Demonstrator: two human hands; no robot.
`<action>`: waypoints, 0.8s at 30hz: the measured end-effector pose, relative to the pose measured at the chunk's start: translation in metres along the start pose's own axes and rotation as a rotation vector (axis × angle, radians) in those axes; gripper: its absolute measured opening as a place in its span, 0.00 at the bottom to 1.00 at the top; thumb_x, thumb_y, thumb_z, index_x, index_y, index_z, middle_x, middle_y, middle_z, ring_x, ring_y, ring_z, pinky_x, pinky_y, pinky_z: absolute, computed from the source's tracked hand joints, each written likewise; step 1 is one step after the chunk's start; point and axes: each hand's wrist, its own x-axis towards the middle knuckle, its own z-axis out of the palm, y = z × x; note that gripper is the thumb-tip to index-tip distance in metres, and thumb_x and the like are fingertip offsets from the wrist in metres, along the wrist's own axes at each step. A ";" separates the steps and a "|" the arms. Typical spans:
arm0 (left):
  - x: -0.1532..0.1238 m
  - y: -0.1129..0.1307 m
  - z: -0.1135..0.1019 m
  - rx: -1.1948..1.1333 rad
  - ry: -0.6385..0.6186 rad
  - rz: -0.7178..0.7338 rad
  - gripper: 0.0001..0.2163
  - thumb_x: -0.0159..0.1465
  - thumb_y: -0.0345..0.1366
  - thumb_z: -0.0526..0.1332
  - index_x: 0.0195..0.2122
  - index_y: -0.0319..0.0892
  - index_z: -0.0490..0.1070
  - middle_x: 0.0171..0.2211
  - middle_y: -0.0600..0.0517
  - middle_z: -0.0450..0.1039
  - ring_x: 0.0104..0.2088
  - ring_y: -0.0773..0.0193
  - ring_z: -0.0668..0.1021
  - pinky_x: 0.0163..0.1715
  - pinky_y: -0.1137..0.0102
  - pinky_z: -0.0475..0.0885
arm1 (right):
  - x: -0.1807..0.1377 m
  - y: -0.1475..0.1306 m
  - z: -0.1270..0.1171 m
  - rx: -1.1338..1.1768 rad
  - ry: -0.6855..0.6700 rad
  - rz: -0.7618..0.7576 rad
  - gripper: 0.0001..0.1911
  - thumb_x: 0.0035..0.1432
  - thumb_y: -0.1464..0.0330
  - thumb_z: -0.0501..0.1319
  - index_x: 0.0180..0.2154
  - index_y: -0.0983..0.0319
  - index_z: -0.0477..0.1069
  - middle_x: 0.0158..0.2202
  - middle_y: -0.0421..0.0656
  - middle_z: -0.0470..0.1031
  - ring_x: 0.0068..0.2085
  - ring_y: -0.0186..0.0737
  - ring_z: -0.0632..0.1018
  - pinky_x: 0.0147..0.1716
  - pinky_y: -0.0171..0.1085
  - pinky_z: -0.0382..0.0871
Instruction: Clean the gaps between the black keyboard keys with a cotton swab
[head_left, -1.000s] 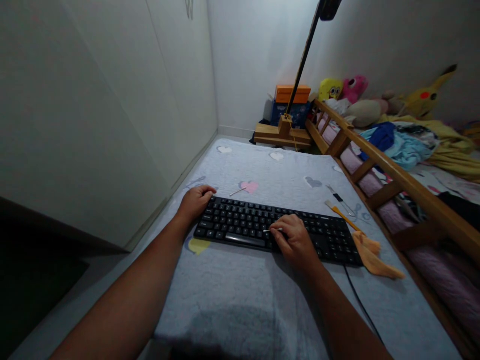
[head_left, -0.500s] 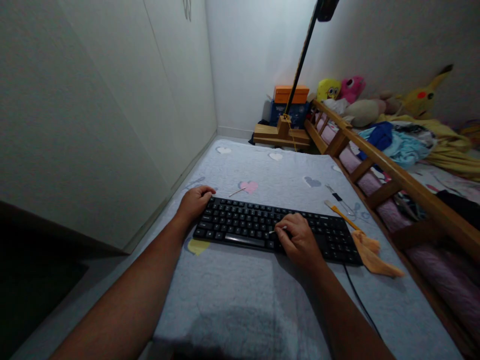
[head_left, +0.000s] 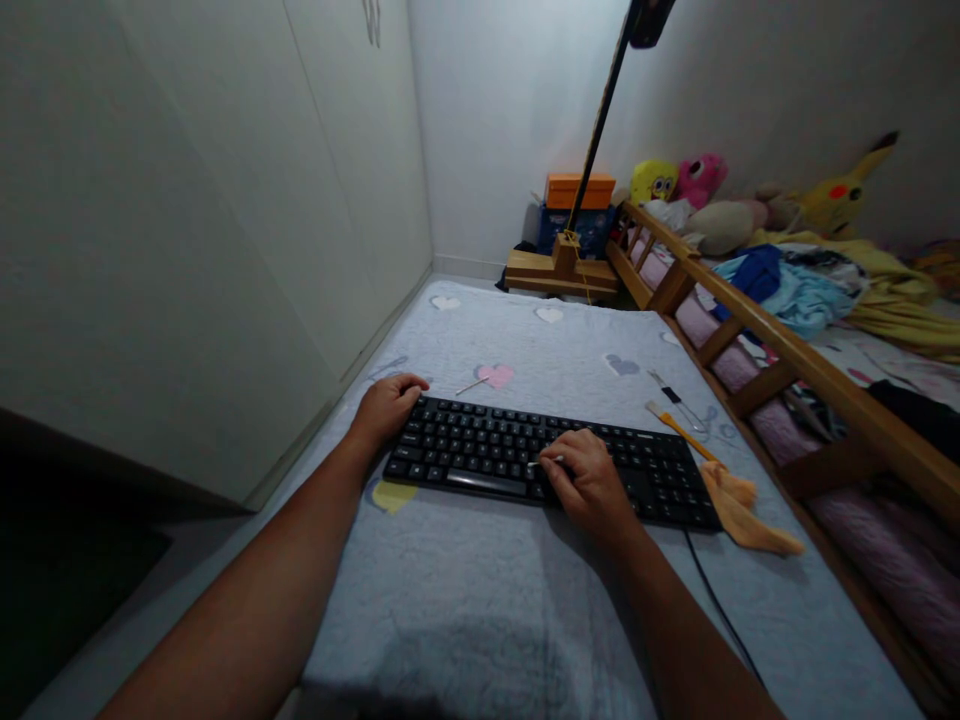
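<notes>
A black keyboard lies across a grey blanket with heart prints. My left hand rests curled over the keyboard's far left corner, gripping its edge. My right hand sits on the keys near the middle, fingers pinched round a thin white stick that looks like a cotton swab, its tip touching the keys. A black cable runs from the keyboard's right end toward me.
Right of the keyboard lie an orange cloth, a yellow-handled brush and a small black tool. Another swab lies behind the keyboard. A wooden bed rail runs along the right, a white wall on the left.
My right hand shifted slightly along the keys with the stick, first right then back left. The left hand has stayed on the corner.
</notes>
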 end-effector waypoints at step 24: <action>0.000 0.000 0.000 0.017 0.004 0.015 0.16 0.58 0.40 0.54 0.37 0.41 0.81 0.36 0.48 0.81 0.38 0.52 0.80 0.45 0.60 0.73 | 0.000 -0.010 0.003 0.032 -0.045 -0.061 0.10 0.64 0.72 0.57 0.31 0.60 0.73 0.32 0.43 0.74 0.39 0.42 0.70 0.42 0.44 0.60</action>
